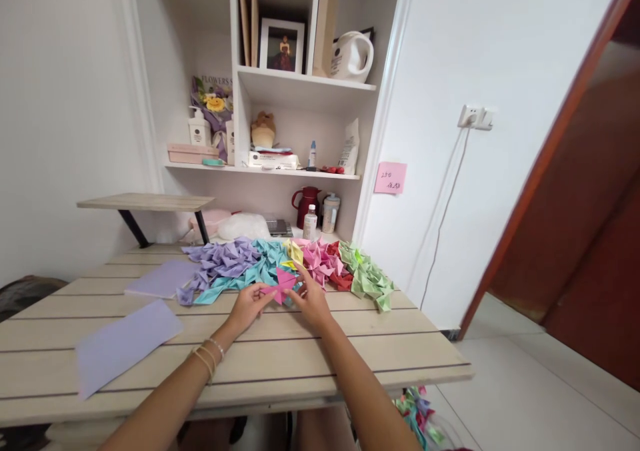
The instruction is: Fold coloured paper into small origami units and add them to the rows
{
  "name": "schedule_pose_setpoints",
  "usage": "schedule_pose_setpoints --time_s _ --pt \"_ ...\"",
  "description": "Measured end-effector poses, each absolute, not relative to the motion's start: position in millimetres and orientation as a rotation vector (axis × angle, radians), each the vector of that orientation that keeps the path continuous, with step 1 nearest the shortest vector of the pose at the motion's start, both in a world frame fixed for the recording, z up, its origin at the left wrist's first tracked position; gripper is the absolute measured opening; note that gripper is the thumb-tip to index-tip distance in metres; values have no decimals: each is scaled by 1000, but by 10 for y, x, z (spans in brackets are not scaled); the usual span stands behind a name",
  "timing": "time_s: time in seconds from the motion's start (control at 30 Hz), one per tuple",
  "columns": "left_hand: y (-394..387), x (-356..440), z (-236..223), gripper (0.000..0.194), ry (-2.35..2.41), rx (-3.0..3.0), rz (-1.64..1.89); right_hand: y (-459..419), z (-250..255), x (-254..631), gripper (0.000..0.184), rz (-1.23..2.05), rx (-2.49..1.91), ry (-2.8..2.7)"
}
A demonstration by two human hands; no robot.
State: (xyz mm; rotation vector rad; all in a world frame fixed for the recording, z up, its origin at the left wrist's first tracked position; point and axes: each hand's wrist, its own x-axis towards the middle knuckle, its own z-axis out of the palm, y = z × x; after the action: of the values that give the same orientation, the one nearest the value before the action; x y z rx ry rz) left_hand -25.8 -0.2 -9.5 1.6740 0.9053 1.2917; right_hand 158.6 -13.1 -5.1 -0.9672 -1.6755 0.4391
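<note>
Between my two hands is a bright pink folded paper piece (281, 283) with pointed corners, held just above the table. My left hand (249, 306) pinches its left side between thumb and fingers. On its right side, my right hand (311, 298) grips it with the thumb near the lower edge and the fingers behind. Just beyond lie heaps of folded paper pieces: purple (230, 261), turquoise (273, 256), yellow (295, 252), pink (320, 259), red (341, 282) and light green (370, 281).
Purple paper sheets (127, 344) lie at the left of the slatted table (280, 364), with a purple stack (159, 279) behind. A small raised stand (145, 202) is at the back left. A bottle (310, 223) and red jug (306, 204) stand behind the heaps. More folded pieces (420, 414) sit below the table's right side.
</note>
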Motion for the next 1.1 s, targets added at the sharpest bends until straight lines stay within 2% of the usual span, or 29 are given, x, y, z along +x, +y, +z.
schedule_pose_setpoints --time_s 0.13,0.33,0.5,0.9,1.1 --pt "-10 -248 -87 29 936 1624 1236 -108 -56 1590 49 432 -912 -1623" --pt "-29 -227 -68 29 906 1516 1244 -74 -44 1587 27 530 -846 -1710" --pt "-13 -227 -69 29 865 1492 1282 -38 -94 1588 33 462 -830 -1724" --pt "-48 -216 -32 31 845 1515 1369 -67 -120 1575 20 100 -890 -1808" --pt "-46 -191 -59 42 826 1494 1310 -75 -126 1530 20 122 -820 -1778"
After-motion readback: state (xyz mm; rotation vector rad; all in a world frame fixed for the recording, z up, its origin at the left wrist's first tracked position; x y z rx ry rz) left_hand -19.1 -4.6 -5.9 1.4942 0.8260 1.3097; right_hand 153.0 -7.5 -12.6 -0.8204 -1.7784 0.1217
